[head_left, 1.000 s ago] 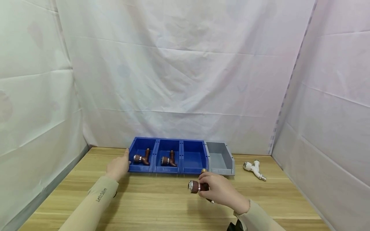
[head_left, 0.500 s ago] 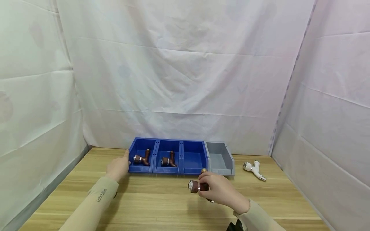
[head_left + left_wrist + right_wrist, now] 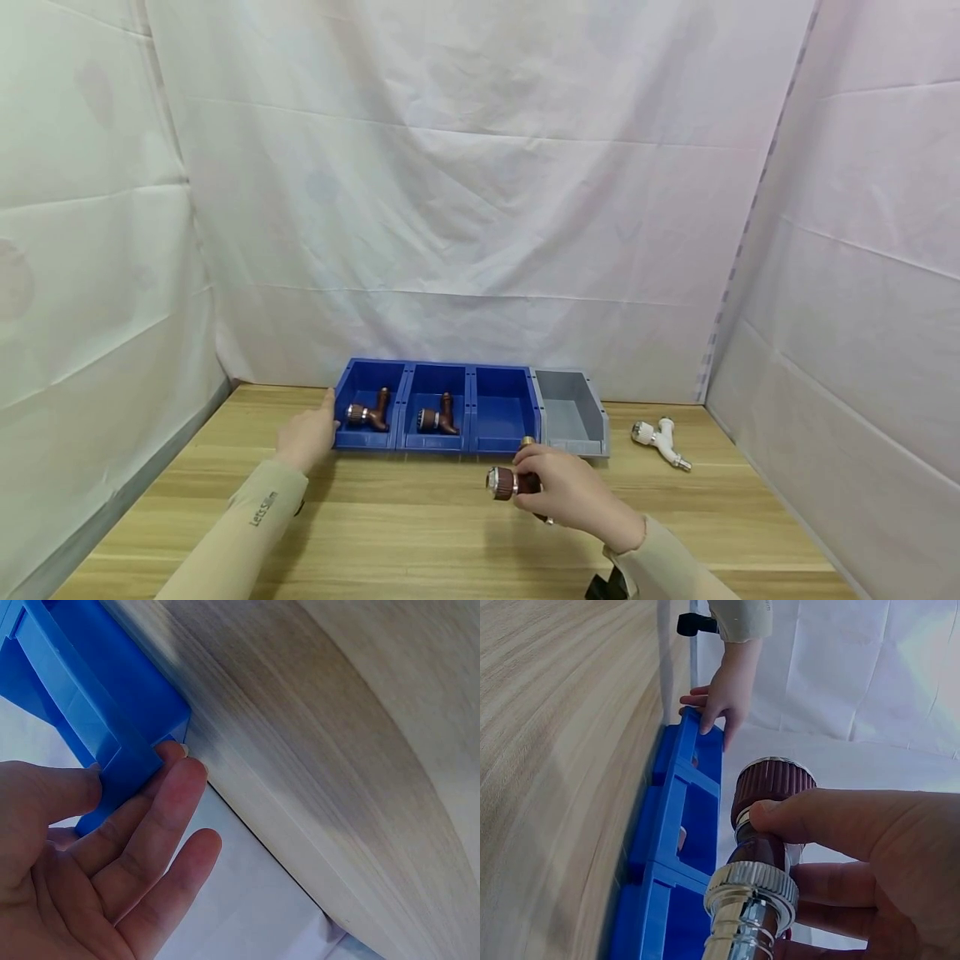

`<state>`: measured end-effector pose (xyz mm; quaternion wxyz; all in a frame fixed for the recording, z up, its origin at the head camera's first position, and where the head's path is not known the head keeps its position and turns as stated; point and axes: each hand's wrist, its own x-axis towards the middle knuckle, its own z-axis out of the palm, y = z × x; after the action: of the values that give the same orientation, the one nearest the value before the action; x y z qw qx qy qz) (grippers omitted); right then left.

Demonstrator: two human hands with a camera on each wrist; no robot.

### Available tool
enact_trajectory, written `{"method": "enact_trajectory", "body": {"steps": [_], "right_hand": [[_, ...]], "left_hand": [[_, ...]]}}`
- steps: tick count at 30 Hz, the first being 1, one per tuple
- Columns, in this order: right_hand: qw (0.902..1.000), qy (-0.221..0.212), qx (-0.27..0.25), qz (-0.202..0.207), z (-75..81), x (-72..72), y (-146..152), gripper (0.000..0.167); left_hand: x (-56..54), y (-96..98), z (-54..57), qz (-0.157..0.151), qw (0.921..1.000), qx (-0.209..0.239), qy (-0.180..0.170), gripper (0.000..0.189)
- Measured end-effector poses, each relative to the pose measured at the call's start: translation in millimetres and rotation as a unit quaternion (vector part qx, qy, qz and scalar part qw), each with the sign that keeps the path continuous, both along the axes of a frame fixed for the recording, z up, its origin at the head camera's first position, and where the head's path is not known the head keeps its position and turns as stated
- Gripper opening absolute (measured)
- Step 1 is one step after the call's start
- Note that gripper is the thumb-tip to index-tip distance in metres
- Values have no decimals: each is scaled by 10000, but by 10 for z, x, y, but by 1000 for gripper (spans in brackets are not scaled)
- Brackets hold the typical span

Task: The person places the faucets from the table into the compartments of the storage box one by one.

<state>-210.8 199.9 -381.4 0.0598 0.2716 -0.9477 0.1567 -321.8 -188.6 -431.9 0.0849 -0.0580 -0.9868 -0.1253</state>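
Observation:
My right hand (image 3: 567, 492) holds a brown tap (image 3: 504, 483) with a ribbed knob above the table, in front of the bins. In the right wrist view the thumb and fingers close round the tap's body (image 3: 759, 853), its chrome spout end toward the camera. My left hand (image 3: 307, 437) grips the outer side wall of the leftmost blue bin (image 3: 124, 769), thumb on one face and fingers on the other. A brown tap (image 3: 377, 410) lies in that bin, and another brown tap (image 3: 442, 414) in the second blue bin (image 3: 433, 444).
The third blue bin (image 3: 504, 408) and a grey bin (image 3: 572, 417) continue the row to the right, nothing seen inside either. A white tap (image 3: 662, 442) lies on the wooden table (image 3: 405, 533) farther right. White cloth (image 3: 450, 208) hangs behind and at both sides.
Almost nothing differs. The right hand, with the brown tap, has shifted very slightly left and up; the left hand stays at the bin.

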Motion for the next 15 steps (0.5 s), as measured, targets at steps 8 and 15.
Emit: {"method": "enact_trajectory", "body": {"steps": [8,15], "right_hand": [[10000,16,-89,33,6,-31,0,19],[9999,-78,-103,61,9,-74,-2,21]], "left_hand": [[14,16,24,42,10000,3,-28,63],[-3,12,2,125,9998,3,-175,64]]}}
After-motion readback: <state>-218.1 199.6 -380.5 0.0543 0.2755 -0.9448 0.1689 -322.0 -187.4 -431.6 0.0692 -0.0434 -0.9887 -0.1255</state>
